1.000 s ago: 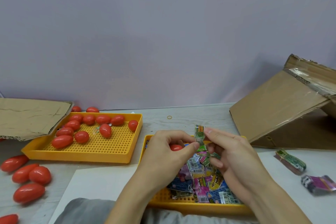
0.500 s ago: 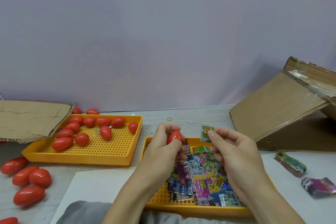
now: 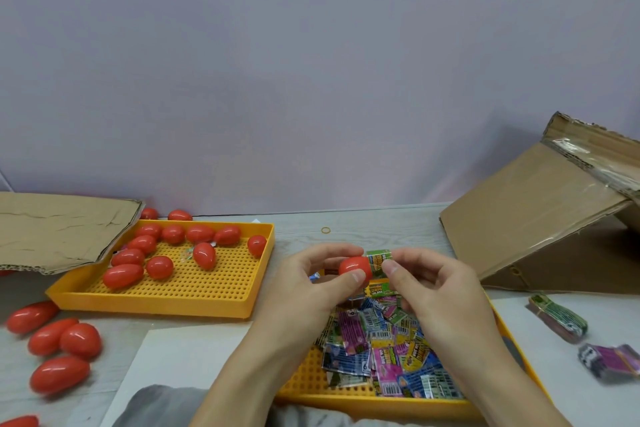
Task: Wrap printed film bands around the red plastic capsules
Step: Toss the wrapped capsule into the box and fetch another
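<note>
My left hand (image 3: 311, 282) holds a red plastic capsule (image 3: 354, 268) between thumb and fingers above the near yellow tray (image 3: 519, 355). My right hand (image 3: 436, 291) pinches a green printed film band (image 3: 379, 261) that sits against the capsule's right end. Under both hands the near tray holds a heap of printed film bands (image 3: 384, 350) in green, blue, pink and yellow. A second yellow tray (image 3: 166, 302) at the left holds several bare red capsules (image 3: 204, 255).
Loose red capsules (image 3: 65, 340) lie on the table at the far left. A cardboard sheet (image 3: 59, 229) overhangs the left tray. A tilted cardboard box (image 3: 540, 215) stands at the right, with two bundles of bands (image 3: 559, 317) near it. A rubber band (image 3: 326, 229) lies behind.
My left hand raised the red capsule clear of the tray. My right hand brought the green band from above the tray to the capsule's right end.
</note>
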The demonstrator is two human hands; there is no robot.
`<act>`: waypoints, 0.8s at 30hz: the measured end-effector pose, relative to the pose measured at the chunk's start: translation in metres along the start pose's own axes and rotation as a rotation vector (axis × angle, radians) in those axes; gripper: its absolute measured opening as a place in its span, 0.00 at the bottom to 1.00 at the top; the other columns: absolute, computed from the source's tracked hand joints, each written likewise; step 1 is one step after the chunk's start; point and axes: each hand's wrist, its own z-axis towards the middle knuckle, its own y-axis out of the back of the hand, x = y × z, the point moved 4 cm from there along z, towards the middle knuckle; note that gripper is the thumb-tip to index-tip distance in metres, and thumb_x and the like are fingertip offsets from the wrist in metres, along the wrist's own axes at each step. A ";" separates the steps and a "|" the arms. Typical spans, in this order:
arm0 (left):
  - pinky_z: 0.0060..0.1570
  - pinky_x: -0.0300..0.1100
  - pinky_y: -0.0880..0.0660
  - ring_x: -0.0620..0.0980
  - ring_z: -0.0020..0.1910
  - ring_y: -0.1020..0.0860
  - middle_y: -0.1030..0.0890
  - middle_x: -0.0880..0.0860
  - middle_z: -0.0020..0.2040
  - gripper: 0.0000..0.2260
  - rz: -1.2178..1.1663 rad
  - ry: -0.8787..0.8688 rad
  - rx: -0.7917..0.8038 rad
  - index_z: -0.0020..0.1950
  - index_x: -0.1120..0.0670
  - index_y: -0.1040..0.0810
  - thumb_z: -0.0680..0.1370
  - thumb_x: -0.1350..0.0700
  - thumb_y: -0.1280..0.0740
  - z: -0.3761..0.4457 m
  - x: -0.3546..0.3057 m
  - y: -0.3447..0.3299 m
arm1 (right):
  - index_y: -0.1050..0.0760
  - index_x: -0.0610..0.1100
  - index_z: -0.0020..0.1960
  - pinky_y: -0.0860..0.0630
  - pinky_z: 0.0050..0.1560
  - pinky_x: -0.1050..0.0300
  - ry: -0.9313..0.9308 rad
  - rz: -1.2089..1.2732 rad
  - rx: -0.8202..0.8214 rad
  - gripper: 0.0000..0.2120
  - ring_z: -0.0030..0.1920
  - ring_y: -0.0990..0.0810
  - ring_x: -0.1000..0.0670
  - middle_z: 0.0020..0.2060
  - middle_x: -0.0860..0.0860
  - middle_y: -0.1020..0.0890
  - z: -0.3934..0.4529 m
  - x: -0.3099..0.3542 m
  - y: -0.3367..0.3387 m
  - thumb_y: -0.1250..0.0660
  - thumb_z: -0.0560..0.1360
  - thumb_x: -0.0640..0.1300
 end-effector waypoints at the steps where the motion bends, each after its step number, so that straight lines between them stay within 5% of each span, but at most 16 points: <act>1: 0.52 0.45 0.19 0.55 0.48 0.15 0.14 0.53 0.48 0.09 -0.043 0.006 0.019 0.49 0.51 0.14 0.73 0.62 0.25 0.001 0.001 -0.001 | 0.16 0.46 0.46 0.25 0.37 0.67 0.017 -0.006 0.013 0.02 0.35 0.19 0.60 0.36 0.53 0.15 0.000 0.001 0.000 0.27 0.73 0.42; 5: 0.52 0.46 0.19 0.55 0.50 0.15 0.15 0.52 0.48 0.13 -0.122 -0.009 -0.002 0.50 0.53 0.15 0.67 0.55 0.21 0.002 0.003 0.000 | 0.16 0.49 0.42 0.23 0.40 0.67 0.074 -0.037 0.070 0.04 0.41 0.16 0.57 0.38 0.54 0.14 -0.001 0.004 -0.003 0.25 0.71 0.40; 9: 0.53 0.50 0.19 0.52 0.48 0.15 0.16 0.46 0.47 0.12 0.016 -0.054 -0.080 0.54 0.49 0.18 0.72 0.59 0.24 0.001 0.000 0.002 | 0.16 0.49 0.41 0.22 0.41 0.65 0.110 -0.065 0.076 0.04 0.41 0.16 0.56 0.37 0.54 0.14 -0.003 0.006 -0.006 0.24 0.70 0.40; 14: 0.42 0.34 0.21 0.46 0.46 0.15 0.17 0.42 0.49 0.15 0.073 -0.125 -0.036 0.54 0.50 0.20 0.71 0.61 0.23 -0.001 -0.006 0.001 | 0.15 0.53 0.42 0.23 0.40 0.64 0.087 -0.015 0.033 0.02 0.43 0.17 0.58 0.39 0.55 0.14 -0.004 0.008 -0.003 0.27 0.72 0.48; 19: 0.45 0.43 0.18 0.50 0.47 0.15 0.16 0.46 0.50 0.17 0.135 -0.164 0.027 0.50 0.48 0.19 0.68 0.64 0.21 -0.003 -0.010 -0.005 | 0.15 0.55 0.42 0.23 0.40 0.66 0.093 -0.004 0.034 0.02 0.41 0.17 0.55 0.37 0.53 0.14 -0.005 0.012 -0.005 0.27 0.71 0.51; 24: 0.45 0.41 0.19 0.50 0.47 0.15 0.16 0.47 0.50 0.12 0.044 -0.198 0.033 0.50 0.48 0.19 0.71 0.61 0.23 -0.004 -0.012 -0.006 | 0.15 0.55 0.43 0.24 0.38 0.67 0.080 0.032 0.036 0.05 0.38 0.17 0.57 0.37 0.53 0.14 -0.005 0.013 -0.005 0.27 0.68 0.53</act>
